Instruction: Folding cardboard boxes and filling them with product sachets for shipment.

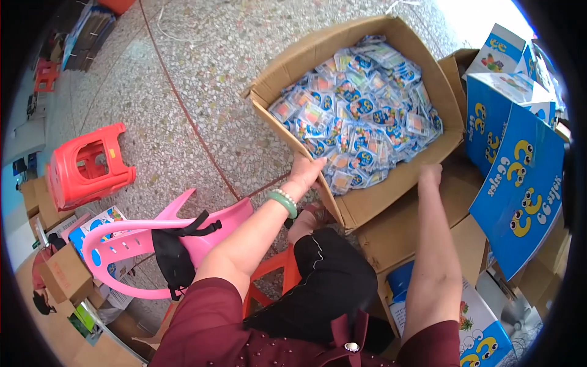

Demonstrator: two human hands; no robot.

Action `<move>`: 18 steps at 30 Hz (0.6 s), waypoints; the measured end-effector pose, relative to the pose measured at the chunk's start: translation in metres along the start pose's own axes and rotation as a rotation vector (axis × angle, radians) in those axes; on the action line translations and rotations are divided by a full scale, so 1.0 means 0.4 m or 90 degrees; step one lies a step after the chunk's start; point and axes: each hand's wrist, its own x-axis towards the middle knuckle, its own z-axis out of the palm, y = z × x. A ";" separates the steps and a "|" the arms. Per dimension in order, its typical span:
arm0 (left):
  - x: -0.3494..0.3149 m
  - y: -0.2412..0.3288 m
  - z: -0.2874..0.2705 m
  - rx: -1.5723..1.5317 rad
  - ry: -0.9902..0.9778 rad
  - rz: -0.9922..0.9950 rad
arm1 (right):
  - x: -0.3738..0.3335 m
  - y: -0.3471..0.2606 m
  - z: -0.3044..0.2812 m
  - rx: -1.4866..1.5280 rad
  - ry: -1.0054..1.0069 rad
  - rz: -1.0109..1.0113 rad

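Note:
A large open cardboard box (400, 194) is tilted in front of me, full of small clear packets (367, 107) with blue labels and coloured contents. My left hand (304, 175) is closed on the box's left wall near the front corner, with the thumb over the rim. A green bangle and a beaded bracelet circle that wrist. At the near right wall, my right hand (430, 175) is closed round the rim, its fingers mostly hidden. Under the box's near side lies another brown carton (391, 238).
Blue printed display cartons (520, 183) stand close on the right. To the left are a pink plastic child seat (214, 241) with black straps and a red stool (92, 165) on its side. An orange-red stool (275, 272) is beside my leg. Cartons (64, 272) crowd the lower left.

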 end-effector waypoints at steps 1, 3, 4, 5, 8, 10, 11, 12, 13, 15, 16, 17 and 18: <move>-0.017 -0.001 -0.018 -0.014 0.001 -0.023 | -0.084 -0.022 0.002 -0.059 0.040 -0.057; 0.000 -0.047 -0.070 -0.012 -0.029 -0.009 | -0.272 -0.067 0.031 -0.099 0.120 -0.196; 0.010 -0.073 -0.100 -0.009 -0.038 -0.056 | -0.330 -0.078 0.039 -0.083 0.054 -0.239; 0.013 -0.081 -0.090 -0.032 -0.090 -0.099 | -0.364 -0.067 0.013 -0.028 0.078 -0.313; -0.034 -0.055 -0.113 0.117 -0.119 -0.115 | -0.491 -0.009 -0.058 0.097 0.038 -0.412; -0.096 -0.020 -0.085 0.155 -0.109 -0.029 | -0.513 0.105 -0.092 0.243 0.147 -0.509; -0.059 -0.062 -0.151 0.224 -0.106 -0.013 | -0.574 0.104 -0.132 0.260 0.112 -0.544; -0.141 0.004 -0.117 0.238 -0.147 -0.025 | -0.623 0.137 -0.215 0.225 0.043 -0.465; -0.172 0.016 -0.143 0.201 -0.193 -0.022 | -0.647 0.194 -0.228 0.269 0.094 -0.512; -0.170 0.003 -0.227 0.083 -0.288 -0.036 | -0.726 0.305 -0.262 0.245 0.138 -0.585; -0.224 0.035 -0.195 0.116 -0.240 -0.052 | -0.787 0.346 -0.329 0.267 0.087 -0.556; -0.271 0.082 -0.160 0.147 -0.185 -0.058 | -0.825 0.409 -0.373 0.303 0.048 -0.567; -0.272 0.102 -0.125 0.159 -0.207 -0.038 | -0.872 0.469 -0.422 0.290 -0.037 -0.519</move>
